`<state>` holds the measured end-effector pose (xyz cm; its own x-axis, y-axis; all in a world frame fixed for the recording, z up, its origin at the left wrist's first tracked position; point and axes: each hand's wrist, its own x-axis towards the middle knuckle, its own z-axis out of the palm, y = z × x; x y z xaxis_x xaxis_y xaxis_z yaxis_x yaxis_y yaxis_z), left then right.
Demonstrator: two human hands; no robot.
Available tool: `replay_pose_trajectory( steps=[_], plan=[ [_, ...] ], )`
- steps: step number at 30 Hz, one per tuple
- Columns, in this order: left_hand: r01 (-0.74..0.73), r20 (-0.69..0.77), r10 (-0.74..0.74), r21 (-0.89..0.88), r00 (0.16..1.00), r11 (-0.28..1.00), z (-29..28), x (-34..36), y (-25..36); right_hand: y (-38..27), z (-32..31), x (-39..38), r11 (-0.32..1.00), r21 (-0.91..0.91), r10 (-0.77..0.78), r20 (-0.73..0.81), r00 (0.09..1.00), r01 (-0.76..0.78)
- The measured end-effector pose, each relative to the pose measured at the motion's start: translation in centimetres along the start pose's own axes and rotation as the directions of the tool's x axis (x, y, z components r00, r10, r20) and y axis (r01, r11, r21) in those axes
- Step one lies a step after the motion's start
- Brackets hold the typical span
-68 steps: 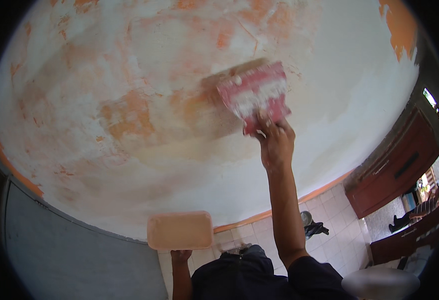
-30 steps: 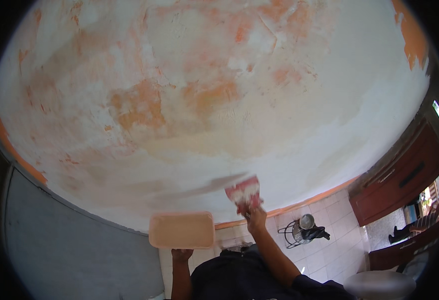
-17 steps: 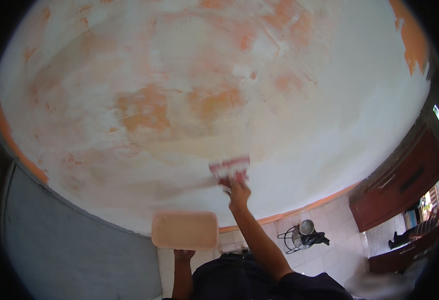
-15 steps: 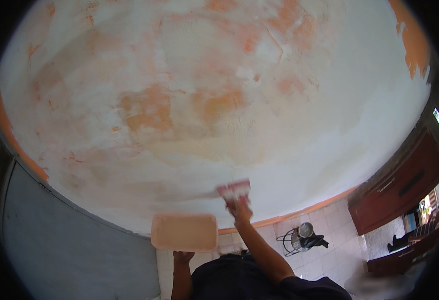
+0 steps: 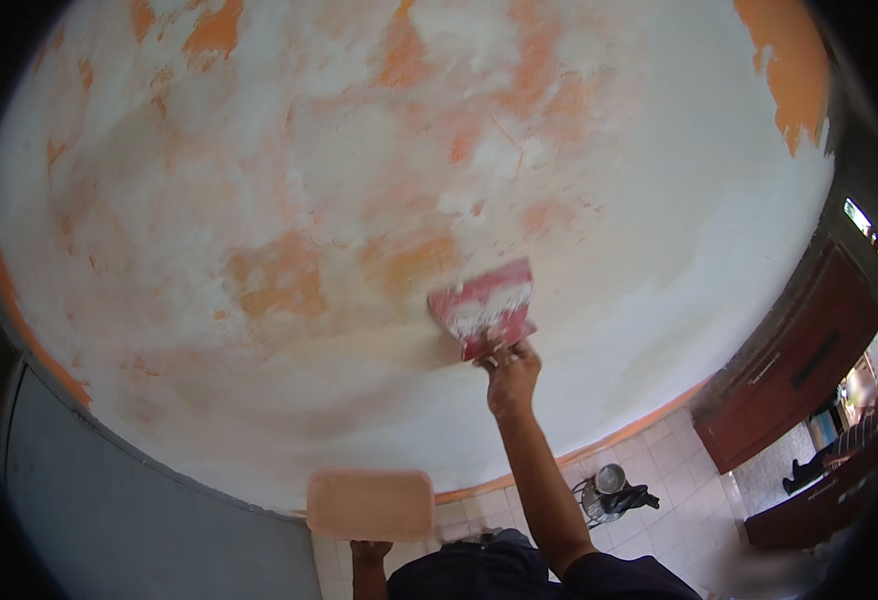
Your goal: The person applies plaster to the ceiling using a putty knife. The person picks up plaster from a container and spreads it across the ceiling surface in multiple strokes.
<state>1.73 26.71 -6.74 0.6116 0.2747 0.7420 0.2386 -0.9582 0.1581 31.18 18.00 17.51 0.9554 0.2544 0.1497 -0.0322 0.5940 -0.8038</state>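
My right hand [image 5: 512, 375] grips a red spreader [image 5: 486, 303] smeared with white filler, its wide edge up against or close to the wall [image 5: 599, 300]. White and beige filler covers most of that wall, with orange paint showing through in patches. Down low, my left hand [image 5: 370, 550] holds up a shallow peach-coloured rectangular tray [image 5: 371, 505] from beneath. Most of the left fingers are hidden under the tray. What lies inside the tray is hard to make out.
A grey panel [image 5: 159, 480] borders the wall at the left. On the tiled floor [image 5: 659, 455] stands a metal-framed stool [image 5: 599, 505] with a bucket [image 5: 611, 478] and a black bag [image 5: 634, 500] on it. Brown doors [image 5: 789, 360] stand at the right, a person [image 5: 839, 455] beyond them.
My right hand has carried the spreader up the wall, with the arm stretched further out. The view has tilted upward, and the tray sits lower in it.
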Motion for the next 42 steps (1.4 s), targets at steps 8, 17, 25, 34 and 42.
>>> replay_pose_trajectory(
  steps=[8,17,25,34,42],
  plan=[
    [0.055,0.020,-0.054,-0.046,0.998,0.997,1.1,0.8,1.0,16.0,-21.2,-13.7,0.811,0.033,0.574,-0.237,0.784,-0.584],
    [0.171,0.098,-0.158,-0.142,0.983,0.975,1.3,2.4,2.1,5.5,-22.4,-14.3,0.804,0.065,0.591,-0.193,0.783,-0.591],
    [0.481,0.268,-0.401,-0.540,0.876,0.691,4.5,4.5,5.4,-5.5,-16.0,-5.5,0.977,0.086,0.196,-0.030,0.980,-0.193],
    [0.406,0.597,-0.481,-0.797,0.642,-0.447,4.0,7.7,10.8,-15.1,-12.2,-5.8,0.911,-0.410,0.132,0.207,0.969,-0.037],
    [0.236,0.705,-0.417,-0.629,0.574,-0.740,3.1,10.9,16.0,-18.9,-9.0,-6.5,0.642,-0.737,0.130,0.376,0.918,0.211]
  ],
)
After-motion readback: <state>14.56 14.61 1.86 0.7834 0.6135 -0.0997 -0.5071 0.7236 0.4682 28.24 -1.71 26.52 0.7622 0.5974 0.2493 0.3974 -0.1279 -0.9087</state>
